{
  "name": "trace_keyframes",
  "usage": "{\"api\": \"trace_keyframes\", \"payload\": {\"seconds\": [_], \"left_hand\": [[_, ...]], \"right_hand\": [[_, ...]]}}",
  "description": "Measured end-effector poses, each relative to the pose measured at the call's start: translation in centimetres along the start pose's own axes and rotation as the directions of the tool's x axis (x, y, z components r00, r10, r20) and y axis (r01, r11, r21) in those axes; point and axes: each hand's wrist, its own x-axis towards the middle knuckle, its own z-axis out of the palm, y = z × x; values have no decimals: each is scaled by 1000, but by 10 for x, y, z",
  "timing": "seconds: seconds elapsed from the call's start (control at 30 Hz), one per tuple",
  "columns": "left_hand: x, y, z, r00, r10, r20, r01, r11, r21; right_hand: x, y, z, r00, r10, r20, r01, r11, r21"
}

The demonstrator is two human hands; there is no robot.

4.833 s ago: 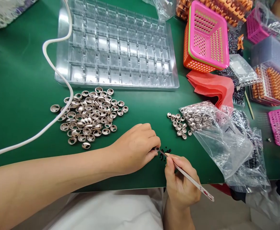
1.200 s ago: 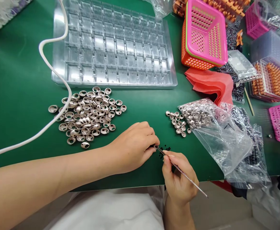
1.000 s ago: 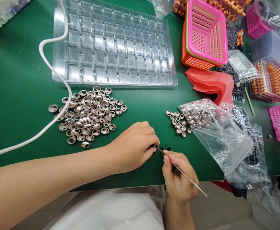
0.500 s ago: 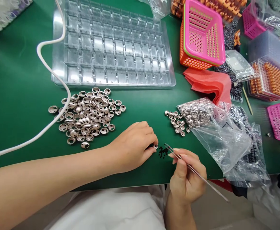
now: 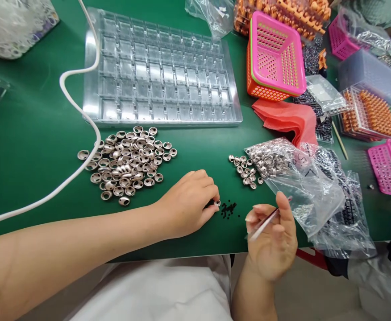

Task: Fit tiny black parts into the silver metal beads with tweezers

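Head view: green table [image 5: 31, 147] crowded with trays [image 5: 162, 76], baskets [image 5: 276, 58], bags [image 5: 302, 183].

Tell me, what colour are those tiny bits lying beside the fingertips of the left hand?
Black: the tiny bits form a small cluster on the green table, clearest in the head view.

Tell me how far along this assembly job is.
Done: nothing shows as finished; every pocket of the clear tray looks empty. In hand: the left hand pinches one small metal ring beside the black bits, and the right hand holds tweezers lifted off the mat. Left: the pile of metal cups and the bag of rings.
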Motion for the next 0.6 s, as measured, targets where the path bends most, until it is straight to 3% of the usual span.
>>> {"api": "trace_keyframes", "payload": {"seconds": [0.17, 0.3, 0.4, 0.6], "left_hand": [[0, 3, -5, 999, -16, 29, 17, 1000, -10], [0, 3, -5, 999, -24, 35, 25, 1000, -12], [0, 1, -2, 1000, -11, 14, 11, 1000, -13], [-2, -3, 5, 999, 24, -48, -25, 1000, -2]], "right_hand": [[3, -3, -12, 1000, -15, -8, 16, 996, 91], [0, -8, -8, 995, -37, 89, 20, 982, 190], [0, -9, -3, 986, -72, 148, 54, 991, 125], [-4, -6, 4, 982, 4, 190, 1, 1000, -27]]}}
